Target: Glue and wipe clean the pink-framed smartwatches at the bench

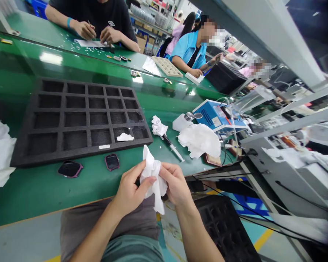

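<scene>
Both hands pinch a crumpled white cloth [154,174] just off the front edge of the green bench. My left hand [132,187] grips its left side, thumb across the front. On the right side, my right hand [176,182] has its fingers closed on the same cloth. Whether anything is wrapped inside is hidden. Beyond my left hand, a purple-framed watch body [112,162] lies on the bench, and a second watch body [70,169] lies farther left. A syringe [172,147] with tissue around its far end rests ahead of my right hand.
A black foam tray [98,141] with square compartments spans the bench, a scrap of white paper on it. To the right are a white dispenser bottle [182,122], a white cloth pile [200,140] and a blue instrument box [218,115]. Two people work across the bench.
</scene>
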The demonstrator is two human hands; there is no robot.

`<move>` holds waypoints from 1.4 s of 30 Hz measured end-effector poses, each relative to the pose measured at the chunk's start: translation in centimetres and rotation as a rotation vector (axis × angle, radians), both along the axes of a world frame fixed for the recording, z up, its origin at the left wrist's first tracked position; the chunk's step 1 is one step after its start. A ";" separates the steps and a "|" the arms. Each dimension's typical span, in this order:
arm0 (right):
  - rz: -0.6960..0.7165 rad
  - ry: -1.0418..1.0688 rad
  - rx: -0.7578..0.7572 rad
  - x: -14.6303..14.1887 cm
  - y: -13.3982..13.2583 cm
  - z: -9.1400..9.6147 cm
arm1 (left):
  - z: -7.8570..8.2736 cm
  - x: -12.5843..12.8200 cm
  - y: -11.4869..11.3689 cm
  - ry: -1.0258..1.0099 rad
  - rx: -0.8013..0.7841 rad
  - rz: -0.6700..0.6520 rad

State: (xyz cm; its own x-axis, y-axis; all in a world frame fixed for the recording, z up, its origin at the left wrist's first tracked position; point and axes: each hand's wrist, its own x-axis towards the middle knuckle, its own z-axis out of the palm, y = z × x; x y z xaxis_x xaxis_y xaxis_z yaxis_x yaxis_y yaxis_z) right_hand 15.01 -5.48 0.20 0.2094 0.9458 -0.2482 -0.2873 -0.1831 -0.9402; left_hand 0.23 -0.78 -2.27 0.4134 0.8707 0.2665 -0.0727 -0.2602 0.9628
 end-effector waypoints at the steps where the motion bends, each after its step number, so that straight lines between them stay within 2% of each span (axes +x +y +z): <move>1: 0.019 0.035 -0.010 0.2 -0.1 0.1 | 0.1 0.0 0.0 -0.018 0.007 -0.004; 6: 0.094 -0.001 -0.020 0.9 -1.1 0.3 | 0.5 -0.1 0.3 -0.094 0.013 0.019; 11: 0.051 -0.029 -0.078 0.9 -1.4 -0.2 | 0.4 0.2 0.2 0.008 -0.065 0.115; 15: -0.103 -0.002 -0.070 0.2 -0.6 -0.2 | -0.1 0.9 -0.3 0.100 0.092 0.137; 18: -0.151 -0.030 -0.052 -0.4 -0.4 -0.1 | -0.8 1.3 -0.7 0.160 0.197 0.153; 22: -0.110 -0.071 -0.067 -0.2 -0.8 -0.2 | -1.4 1.3 -0.9 0.203 0.266 0.104; 26: -0.069 -0.115 -0.093 1.0 -1.4 -0.5 | -1.2 1.0 -0.8 0.204 0.292 0.028; 30: 0.067 -0.184 -0.124 2.5 -1.8 -0.5 | -0.8 0.9 -0.8 0.198 0.271 0.020; 32: 0.149 -0.258 -0.136 3.1 -1.7 -0.4 | -0.7 0.9 -0.6 0.278 0.280 0.036; 37: 0.312 -0.478 -0.112 3.6 0.0 0.0 | 0.7 0.6 1.0 0.656 0.423 0.121; 39: 0.314 -0.584 -0.048 3.2 1.2 -0.1 | 1.7 0.6 1.8 0.771 0.433 0.146; 42: 0.186 -0.805 0.073 2.8 3.0 -0.4 | 3.1 1.0 2.8 0.885 0.399 0.176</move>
State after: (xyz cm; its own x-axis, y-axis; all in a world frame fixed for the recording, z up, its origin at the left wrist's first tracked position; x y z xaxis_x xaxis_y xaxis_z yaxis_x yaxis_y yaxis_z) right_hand 17.78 -2.52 -0.24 0.1351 0.9905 -0.0257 0.5075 -0.0915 -0.8568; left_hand 1.24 1.99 0.85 0.4788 0.8522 0.2109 0.7024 -0.5159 0.4903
